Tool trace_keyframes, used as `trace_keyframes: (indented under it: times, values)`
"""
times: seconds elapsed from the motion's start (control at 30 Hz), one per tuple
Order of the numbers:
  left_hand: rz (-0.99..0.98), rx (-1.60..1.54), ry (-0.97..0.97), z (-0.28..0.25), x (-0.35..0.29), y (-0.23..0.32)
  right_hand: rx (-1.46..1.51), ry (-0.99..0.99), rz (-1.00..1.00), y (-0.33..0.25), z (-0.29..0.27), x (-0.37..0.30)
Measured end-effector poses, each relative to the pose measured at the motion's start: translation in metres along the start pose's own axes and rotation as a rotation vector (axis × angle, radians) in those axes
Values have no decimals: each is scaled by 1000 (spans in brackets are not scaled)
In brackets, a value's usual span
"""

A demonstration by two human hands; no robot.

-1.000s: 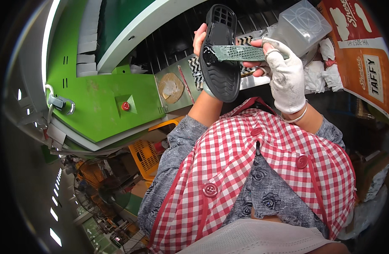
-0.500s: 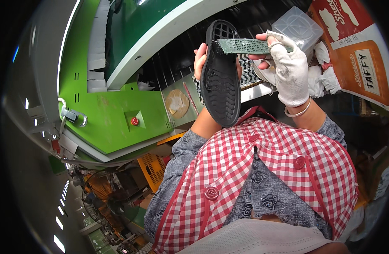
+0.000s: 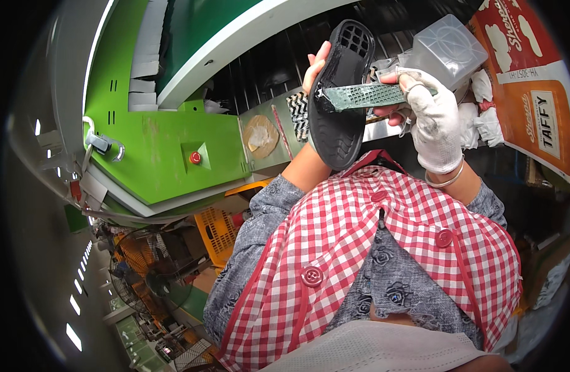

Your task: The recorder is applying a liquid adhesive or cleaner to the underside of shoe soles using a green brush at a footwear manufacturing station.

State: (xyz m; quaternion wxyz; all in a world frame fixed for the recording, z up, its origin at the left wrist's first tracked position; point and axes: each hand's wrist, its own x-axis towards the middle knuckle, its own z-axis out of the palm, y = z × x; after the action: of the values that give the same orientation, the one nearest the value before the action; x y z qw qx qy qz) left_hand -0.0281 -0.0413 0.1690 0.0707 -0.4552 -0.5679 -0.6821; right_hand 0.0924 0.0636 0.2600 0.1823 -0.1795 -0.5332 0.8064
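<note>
A black shoe sole [image 3: 337,136] with an open grid at its far end is held up in front of my chest, tilted to the right. My left hand [image 3: 317,67] is wrapped behind it; bare fingertips show at its left edge, and the palm is hidden. In a white glove with bare fingertips, my right hand [image 3: 435,124] pinches a flat green strip [image 3: 375,97] with a raised grid texture. The strip lies across the sole, its far-left end against the sole's left edge, where a whitish smear shows.
To the left stands a green machine panel [image 3: 158,158] with a red button [image 3: 195,157]. A round tan disc [image 3: 260,137] bears whitish residue. At right are a clear plastic box [image 3: 449,49], white crumpled bundles [image 3: 487,127] and an orange-and-red printed package [image 3: 539,118]. A yellow basket [image 3: 215,235] sits lower left.
The sole has shifted right and leaned over to the right. The green strip's tip has moved down the sole's left edge, and my right hand has lowered slightly with it.
</note>
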Motion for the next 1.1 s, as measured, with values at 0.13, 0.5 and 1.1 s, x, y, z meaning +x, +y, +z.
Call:
trace_keyframes:
  times: [0.13,0.5,1.1]
  values:
    - [-166,-412,-27,4,6,15,21,-63,21,1,-4,-2]
    - [-555,-752,80,17,1,14,-59,-64,53,-2,2,-19]
    - [-183,-48,-616,-6,2,36,-414,-305,-9,-22,-11,31]
